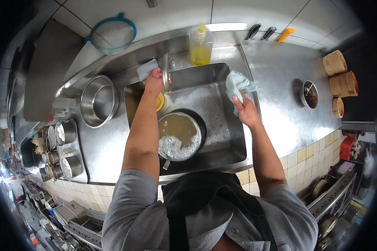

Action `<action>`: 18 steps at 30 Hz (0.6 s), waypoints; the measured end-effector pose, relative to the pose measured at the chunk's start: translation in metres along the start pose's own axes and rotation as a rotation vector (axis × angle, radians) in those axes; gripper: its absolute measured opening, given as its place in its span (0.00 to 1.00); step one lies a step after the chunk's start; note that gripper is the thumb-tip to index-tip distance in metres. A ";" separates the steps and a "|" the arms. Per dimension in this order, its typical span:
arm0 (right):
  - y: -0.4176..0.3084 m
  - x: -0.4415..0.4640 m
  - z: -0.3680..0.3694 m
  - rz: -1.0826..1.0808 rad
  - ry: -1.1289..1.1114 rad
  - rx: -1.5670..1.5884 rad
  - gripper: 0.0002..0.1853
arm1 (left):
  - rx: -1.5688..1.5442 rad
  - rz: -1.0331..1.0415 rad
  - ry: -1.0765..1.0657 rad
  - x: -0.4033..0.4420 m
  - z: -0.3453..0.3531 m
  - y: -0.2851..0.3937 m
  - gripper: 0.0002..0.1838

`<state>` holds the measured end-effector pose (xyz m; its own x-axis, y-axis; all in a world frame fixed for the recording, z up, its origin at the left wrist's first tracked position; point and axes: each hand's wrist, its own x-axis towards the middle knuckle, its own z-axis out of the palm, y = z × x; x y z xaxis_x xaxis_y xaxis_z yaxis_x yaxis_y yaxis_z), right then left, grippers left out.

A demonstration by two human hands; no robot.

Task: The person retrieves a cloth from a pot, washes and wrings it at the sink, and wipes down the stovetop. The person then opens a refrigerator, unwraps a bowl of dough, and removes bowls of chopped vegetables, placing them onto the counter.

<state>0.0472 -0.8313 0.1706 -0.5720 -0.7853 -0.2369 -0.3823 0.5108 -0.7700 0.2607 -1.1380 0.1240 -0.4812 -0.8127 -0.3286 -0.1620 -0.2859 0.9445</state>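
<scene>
My right hand (247,111) grips a pale, crumpled cloth (238,83) over the right rim of the sink (238,144). At the back left of the sink, my left hand (154,82) has its fingers curled right beside the faucet (166,77). A flat grey-white pad or folded cloth (147,69) touches or lies just behind those fingers; I cannot tell whether they hold it. Below the left wrist stands a yellow-lidded container (160,102), partly covered by the forearm. A round metal pot (180,129) of cloudy, foamy water sits in the sink, and suds coat the sink floor.
A steel bowl (98,101) stands left of the sink, near a tray of metal containers (71,167). Behind are a yellow soap bottle (201,46) and a blue-rimmed strainer (113,35). Knives (269,33), a small bowl (309,95) and bamboo steamers (343,83) are rightward.
</scene>
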 end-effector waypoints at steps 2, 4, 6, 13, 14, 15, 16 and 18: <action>0.008 0.001 0.021 -0.118 0.041 0.108 0.33 | 0.068 0.056 -0.012 0.002 -0.002 -0.005 0.22; -0.020 -0.007 0.027 -0.103 -0.005 0.117 0.32 | 0.114 0.037 -0.021 0.005 -0.004 -0.002 0.20; -0.040 -0.010 0.037 -0.103 -0.063 0.144 0.30 | 0.054 0.008 0.009 0.009 -0.005 -0.005 0.20; -0.065 -0.012 0.071 -0.078 -0.160 0.025 0.27 | 0.033 -0.105 0.020 0.008 0.010 -0.002 0.21; -0.066 -0.013 0.075 -0.077 -0.163 0.019 0.27 | -0.048 -0.148 0.063 -0.006 0.018 0.015 0.23; -0.068 -0.014 0.079 -0.122 -0.162 0.029 0.26 | -0.128 -0.190 0.106 -0.012 0.022 0.023 0.25; -0.069 -0.015 0.083 -0.168 -0.159 0.040 0.25 | -0.131 -0.192 0.075 -0.011 0.022 0.027 0.28; -0.073 -0.013 0.091 -0.207 -0.140 -0.033 0.24 | -0.212 -0.220 0.079 -0.010 0.023 0.037 0.27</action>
<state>0.1481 -0.8901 0.1759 -0.3738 -0.9139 -0.1582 -0.5055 0.3437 -0.7914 0.2400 -1.1290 0.1629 -0.3849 -0.7541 -0.5322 -0.0676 -0.5520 0.8311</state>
